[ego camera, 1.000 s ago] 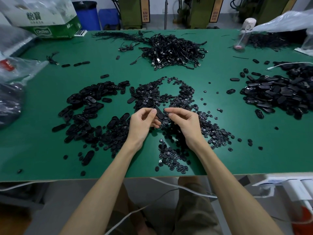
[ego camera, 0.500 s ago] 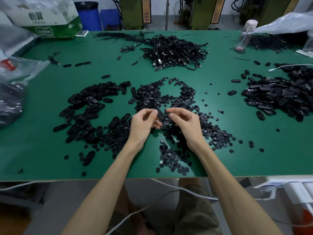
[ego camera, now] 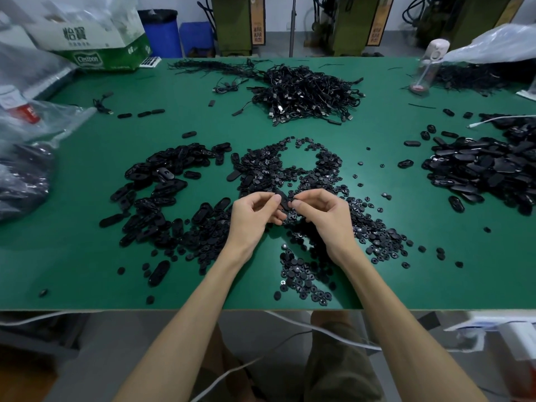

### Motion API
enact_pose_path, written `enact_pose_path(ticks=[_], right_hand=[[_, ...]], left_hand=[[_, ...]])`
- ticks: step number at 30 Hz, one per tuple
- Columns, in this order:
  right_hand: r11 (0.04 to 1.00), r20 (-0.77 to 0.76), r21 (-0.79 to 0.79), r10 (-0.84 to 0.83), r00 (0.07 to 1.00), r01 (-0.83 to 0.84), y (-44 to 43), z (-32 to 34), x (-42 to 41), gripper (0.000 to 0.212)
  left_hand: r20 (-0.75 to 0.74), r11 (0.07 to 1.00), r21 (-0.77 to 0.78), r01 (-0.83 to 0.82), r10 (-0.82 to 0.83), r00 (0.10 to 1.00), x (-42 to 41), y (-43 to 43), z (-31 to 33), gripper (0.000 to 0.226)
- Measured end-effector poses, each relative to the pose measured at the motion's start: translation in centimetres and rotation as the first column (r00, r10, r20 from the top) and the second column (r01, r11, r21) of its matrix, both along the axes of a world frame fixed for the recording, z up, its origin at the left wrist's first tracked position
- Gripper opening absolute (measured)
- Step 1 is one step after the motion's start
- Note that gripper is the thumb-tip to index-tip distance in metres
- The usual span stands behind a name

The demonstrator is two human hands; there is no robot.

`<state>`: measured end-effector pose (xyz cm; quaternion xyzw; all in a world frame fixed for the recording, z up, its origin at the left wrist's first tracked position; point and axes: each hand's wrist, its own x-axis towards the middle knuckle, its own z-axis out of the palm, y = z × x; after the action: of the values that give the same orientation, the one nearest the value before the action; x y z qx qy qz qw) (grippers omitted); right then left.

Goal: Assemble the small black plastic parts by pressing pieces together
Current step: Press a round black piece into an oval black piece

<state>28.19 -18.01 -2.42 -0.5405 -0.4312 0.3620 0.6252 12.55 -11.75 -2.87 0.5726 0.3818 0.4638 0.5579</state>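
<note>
Both hands pinching one black oval part (ego camera: pixel 282 199) just above the green table (ego camera: pixel 87 256).
A pile of oval shells (ego camera: pixel 162 192) is lying left of the left hand (ego camera: pixel 255 216), whose curled fingers and thumb are gripping the part's near end. The right hand (ego camera: pixel 324 214) is pinching the far end. Small round pieces (ego camera: pixel 307 169) are lying under and beyond it, and another oval pile (ego camera: pixel 478 172) well to its right.

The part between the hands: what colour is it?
Black; the part shows best in head view.
</note>
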Motion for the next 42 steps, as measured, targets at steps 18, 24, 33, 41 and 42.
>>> enact_pose_path(ticks=[18,24,33,41,42], right_hand=[[0.997,0.110,0.038,-0.069,0.992,0.065,0.0,-0.5,-0.1,0.007],[0.992,0.216,0.041,-0.129,0.968,0.123,-0.1,-0.4,-0.6,0.007],[0.977,0.380,0.060,-0.214,0.900,0.207,-0.7,0.6,-1.2,0.004],[0.974,0.391,0.061,-0.224,0.893,0.218,-0.8,0.8,-1.4,0.005],[0.974,0.387,0.059,-0.225,0.894,0.219,-0.8,0.8,-1.4,0.004]], left_hand=[[0.102,0.998,0.013,0.060,-0.061,0.993,-0.1,-0.4,0.2,0.015],[0.038,0.996,0.043,0.072,-0.074,0.997,0.0,-0.5,0.3,0.009],[0.003,0.995,0.068,0.070,-0.071,0.997,0.0,-0.7,0.4,0.012],[-0.073,0.993,0.088,0.080,-0.074,0.995,0.0,-0.6,0.2,0.016],[-0.080,0.992,0.092,0.085,-0.077,0.994,0.0,-0.6,0.2,0.016]])
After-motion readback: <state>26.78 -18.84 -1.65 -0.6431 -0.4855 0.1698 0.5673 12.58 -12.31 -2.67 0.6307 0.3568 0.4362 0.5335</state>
